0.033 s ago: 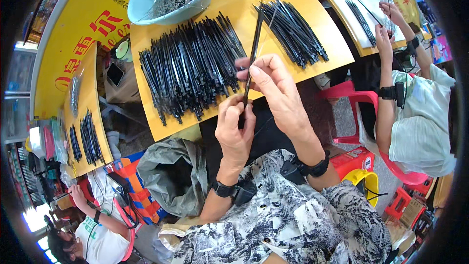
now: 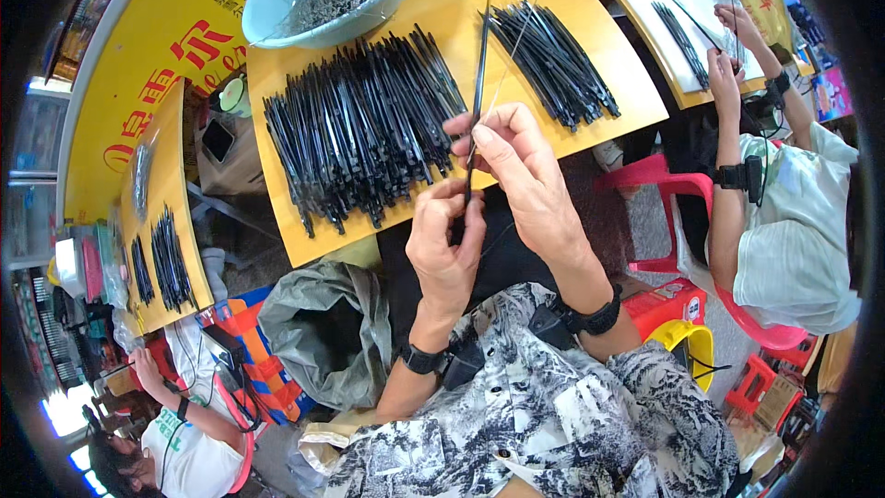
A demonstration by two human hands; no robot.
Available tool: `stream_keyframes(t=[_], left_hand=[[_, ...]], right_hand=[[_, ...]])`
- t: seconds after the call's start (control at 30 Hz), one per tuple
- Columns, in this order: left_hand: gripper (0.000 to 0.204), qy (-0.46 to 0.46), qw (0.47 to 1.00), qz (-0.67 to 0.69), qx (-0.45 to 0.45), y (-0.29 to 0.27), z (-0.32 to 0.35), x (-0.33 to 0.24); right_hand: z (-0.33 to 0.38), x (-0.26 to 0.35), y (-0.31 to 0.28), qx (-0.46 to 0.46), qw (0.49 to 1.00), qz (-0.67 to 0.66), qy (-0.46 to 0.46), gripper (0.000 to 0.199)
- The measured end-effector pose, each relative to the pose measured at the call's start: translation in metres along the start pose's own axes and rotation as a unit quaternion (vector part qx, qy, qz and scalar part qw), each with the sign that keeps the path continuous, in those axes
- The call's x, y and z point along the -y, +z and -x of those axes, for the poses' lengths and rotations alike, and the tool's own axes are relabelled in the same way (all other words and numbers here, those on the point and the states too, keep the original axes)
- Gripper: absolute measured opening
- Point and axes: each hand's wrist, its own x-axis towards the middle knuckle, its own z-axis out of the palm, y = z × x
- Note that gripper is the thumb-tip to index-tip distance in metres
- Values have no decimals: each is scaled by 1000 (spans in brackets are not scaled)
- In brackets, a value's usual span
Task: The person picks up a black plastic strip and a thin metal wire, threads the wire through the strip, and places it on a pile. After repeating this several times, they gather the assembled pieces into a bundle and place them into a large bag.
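Observation:
My left hand [image 2: 444, 244] is closed, pinching the lower end of a thin black strip [image 2: 482, 65] between thumb and fingers. The strip stands nearly upright, its top above the table. My right hand [image 2: 525, 171] is closed higher up, thumb against fingers, on a thin shiny wire [image 2: 519, 41] beside the strip. The wire slants up and right, away from the strip. Whether these fingers also grip the strip is hard to tell. Behind my hands lies a wide pile of black strips [image 2: 359, 129], with a smaller bundle of similar strips [image 2: 553, 65] to its right.
A light blue bowl [image 2: 263, 14] of tangled thin wires stands at the far left of the yellow table [image 2: 636, 97]. A grey open bag [image 2: 369, 360] sits left of my lap. Co-workers sit either side; one's hands [image 2: 728, 69] hold a strip at right.
The wire now reaches higher and further right above my right hand. The strip's top has tilted slightly left, and my hands have barely shifted.

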Motion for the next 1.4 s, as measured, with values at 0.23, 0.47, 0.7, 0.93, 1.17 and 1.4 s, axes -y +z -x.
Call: stream_keyframes(t=[0.23,0.47,0.7,0.93,1.17,1.4], left_hand=[[19,-355,812,445,134,-19,-10,-2],[19,-360,799,446,180,-25,-13,1],[12,-265,877,384,113,-20,-11,-1],[13,-240,898,353,111,-17,-12,-5],[14,-236,889,376,109,-19,-13,-5],[19,-270,868,402,110,-19,-11,-4]], right_hand=[[3,-1,-3,26,985,-164,55,8],[4,12,-11,47,983,-155,89,7],[9,9,-34,-45,995,-83,27,7],[11,-4,-32,-52,994,-77,57,9],[18,2,-23,-24,992,-69,100,11],[23,6,-23,-15,988,-108,112,12]])
